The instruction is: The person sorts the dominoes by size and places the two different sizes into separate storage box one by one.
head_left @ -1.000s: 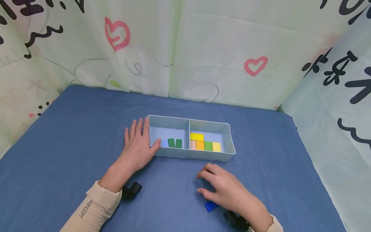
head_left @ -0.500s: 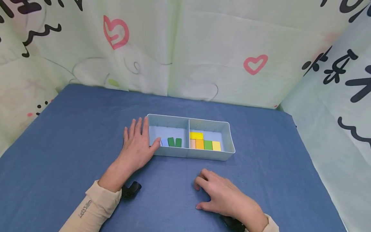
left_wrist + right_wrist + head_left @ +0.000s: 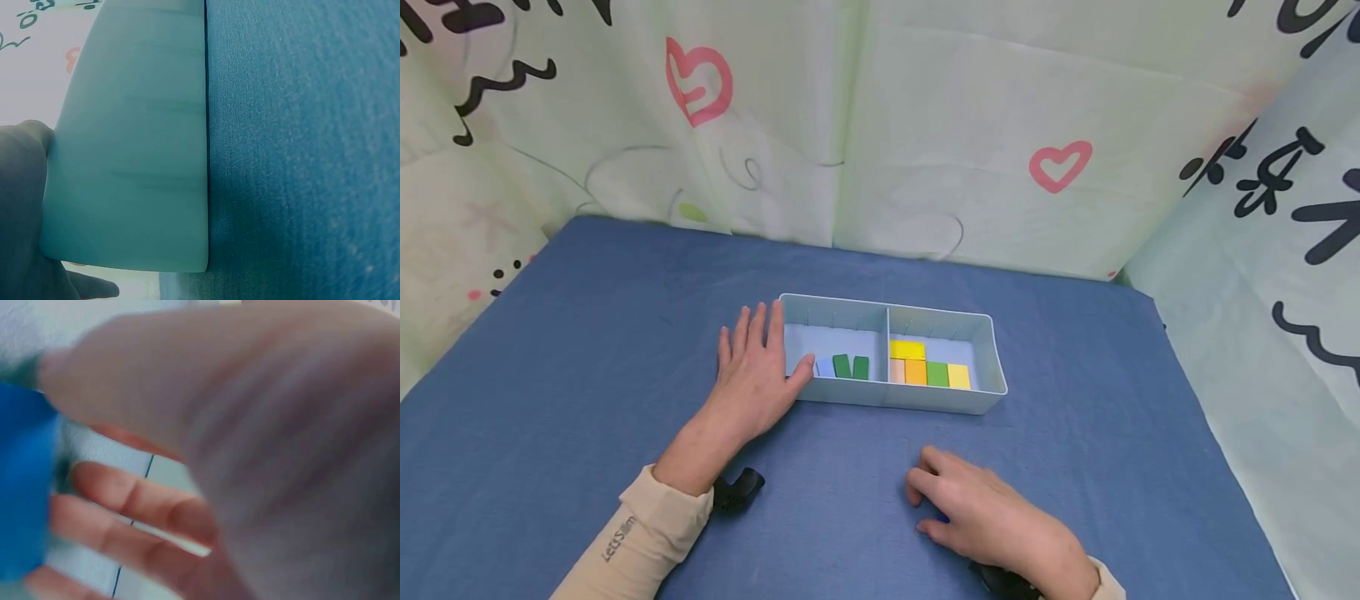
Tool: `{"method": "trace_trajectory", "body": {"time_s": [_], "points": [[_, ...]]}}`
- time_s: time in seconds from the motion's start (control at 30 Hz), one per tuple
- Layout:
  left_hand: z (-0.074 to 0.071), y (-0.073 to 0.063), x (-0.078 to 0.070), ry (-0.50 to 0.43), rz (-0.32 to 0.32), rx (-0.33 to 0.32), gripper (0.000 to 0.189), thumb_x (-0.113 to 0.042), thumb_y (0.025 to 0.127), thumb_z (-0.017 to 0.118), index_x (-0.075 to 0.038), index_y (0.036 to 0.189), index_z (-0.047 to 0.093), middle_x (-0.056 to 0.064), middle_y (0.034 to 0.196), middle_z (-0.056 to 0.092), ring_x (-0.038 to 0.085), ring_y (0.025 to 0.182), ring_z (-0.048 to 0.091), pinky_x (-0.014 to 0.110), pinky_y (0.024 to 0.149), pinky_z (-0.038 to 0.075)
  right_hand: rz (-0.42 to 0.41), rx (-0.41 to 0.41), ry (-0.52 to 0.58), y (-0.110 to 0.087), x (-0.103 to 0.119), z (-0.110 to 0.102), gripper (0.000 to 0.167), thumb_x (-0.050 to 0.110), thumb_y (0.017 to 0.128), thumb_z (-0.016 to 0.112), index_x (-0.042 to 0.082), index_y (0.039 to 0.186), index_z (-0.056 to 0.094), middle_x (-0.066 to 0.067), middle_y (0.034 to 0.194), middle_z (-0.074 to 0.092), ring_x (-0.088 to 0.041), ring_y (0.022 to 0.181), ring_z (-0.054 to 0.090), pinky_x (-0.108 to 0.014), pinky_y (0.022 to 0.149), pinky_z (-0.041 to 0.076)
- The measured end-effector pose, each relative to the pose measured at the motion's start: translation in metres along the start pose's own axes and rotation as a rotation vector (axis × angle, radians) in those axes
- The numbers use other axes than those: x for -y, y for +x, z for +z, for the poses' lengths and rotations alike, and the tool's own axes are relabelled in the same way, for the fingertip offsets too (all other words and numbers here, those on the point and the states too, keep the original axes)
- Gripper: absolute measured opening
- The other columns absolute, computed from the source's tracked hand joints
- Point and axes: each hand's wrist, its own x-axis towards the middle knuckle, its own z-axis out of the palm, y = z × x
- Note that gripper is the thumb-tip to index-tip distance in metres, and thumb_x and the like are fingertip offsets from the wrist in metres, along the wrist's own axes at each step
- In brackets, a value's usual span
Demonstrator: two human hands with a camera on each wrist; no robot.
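Note:
A pale blue-grey plastic box (image 3: pixel 940 402) with one divider lies in front of me in the head view. My left hand (image 3: pixel 752 379) rests at its left end, fingers straight and spread, thumb over the near rim. In the left wrist view that thumb touches the box's side wall (image 3: pixel 131 144). My right hand (image 3: pixel 973 508) is low over the cloth in front of the box, with curled fingers. Between its thumb and fingers it holds a blue block (image 3: pixel 25 487), which the hand mostly hides in the head view.
In the box's left compartment are a light blue block (image 3: pixel 825 367) and two dark green blocks (image 3: pixel 842 367). Yellow (image 3: pixel 907 350), pink, orange, light green (image 3: pixel 937 374) and pale yellow blocks fill part of the right one. Blue cloth (image 3: pixel 647 333) covers the table; a printed curtain (image 3: pixel 925 125) hangs behind.
My right hand has moved back toward me, over the blue block, and its thumb and fingers have come closer together around it. The left hand and the box stay as they were.

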Motion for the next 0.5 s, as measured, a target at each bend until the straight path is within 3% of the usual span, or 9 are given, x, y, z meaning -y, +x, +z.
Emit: {"method": "trace_trajectory", "body": {"time_s": [0.3, 0.5], "points": [[0.0, 0.0, 0.0, 0.0, 0.007, -0.008, 0.086, -0.05, 0.099, 0.044, -0.004, 0.16, 0.002, 0.026, 0.164, 0.009, 0.044, 0.153, 0.0, 0.066, 0.119, 0.0, -0.162, -0.314, -0.107, 0.01, -0.008, 0.01, 0.023, 0.012, 0.079, 0.082, 0.018, 0.093, 0.065, 0.007, 0.1, 0.055, -0.009, 0.085, 0.05, -0.025, 0.072, 0.048], [0.001, 0.0, 0.0, -0.003, 0.008, -0.008, 0.087, -0.05, 0.099, 0.043, -0.004, 0.16, 0.001, 0.026, 0.164, 0.009, 0.044, 0.153, 0.0, 0.066, 0.119, 0.0, -0.188, -0.342, -0.118, 0.013, -0.013, 0.012, 0.025, 0.012, 0.079, 0.083, 0.018, 0.096, 0.064, 0.004, 0.106, 0.057, -0.011, 0.089, 0.052, -0.027, 0.076, 0.049]]}}
